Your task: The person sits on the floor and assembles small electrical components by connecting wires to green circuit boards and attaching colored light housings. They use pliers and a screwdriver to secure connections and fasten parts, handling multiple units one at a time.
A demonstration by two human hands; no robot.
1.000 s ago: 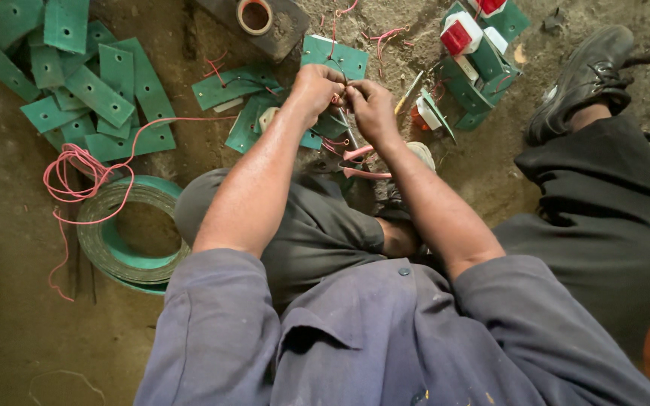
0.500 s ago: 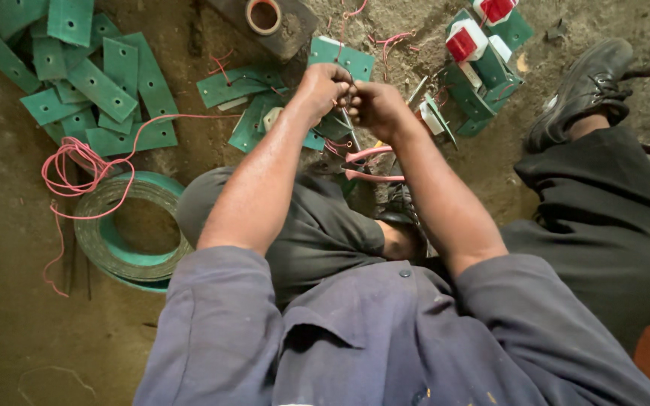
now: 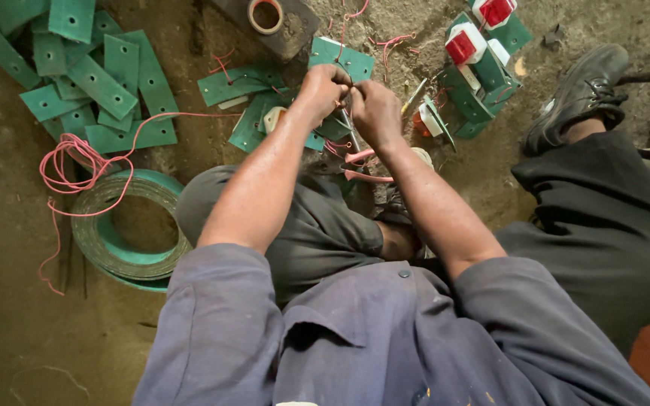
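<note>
Dirt floor [image 3: 9, 331], brown and gritty, is your work surface; you sit low w/ knees apart. L hand [image 3: 323, 89] and R hand [image 3: 374, 109] meet just above a green plate [image 3: 344, 56], fingers of both pinched narrow on a small part w/ thin wire [image 3: 349, 92] between them; what exactly the part is cannot be told, too small and hidden by knuckles. Pliers w/ pink handles [image 3: 362, 167] lie just below the hands, near your lap. To do the twist well, judged: keep both pinches close together, wrists steady, and turn one hand only so the wire doesn't kink. Room: left side is crowded by a stack of green strips [image 3: 99, 83], a pink wire coil [image 3: 77, 165] and a green-edged ring [image 3: 133, 229]; right side holds red-and-white blocks on green brackets [image 3: 475, 68] and your black shoe [image 3: 577, 94]. A tape roll [image 3: 266, 15] sits far ahead. Open floor lies at lower left only; elbows have little sideways clearance, so move parts toward you rather than outward.
</note>
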